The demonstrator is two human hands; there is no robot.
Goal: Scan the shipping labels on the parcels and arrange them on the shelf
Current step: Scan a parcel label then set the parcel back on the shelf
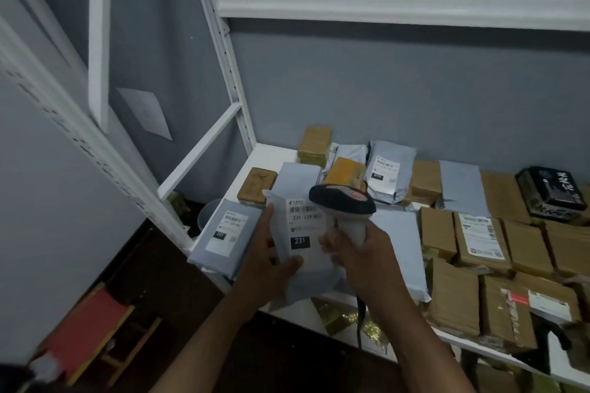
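Parcel (303, 252), a grey poly mailer with label "231", is held above the front edge of the shelf (242, 169), left hand (271, 265) fingers clamped on its left side and bottom. Right hand (364, 252) fingers are wrapped around the scanner (343, 204) grip, its head just over the label's barcode. Risks: head sits very close and partly covers the code, so the read may miss; soft mailer could buckle or slip from the one-hand hold; a near-identical "231" parcel (225, 230) lies just beside, inviting a mix-up.
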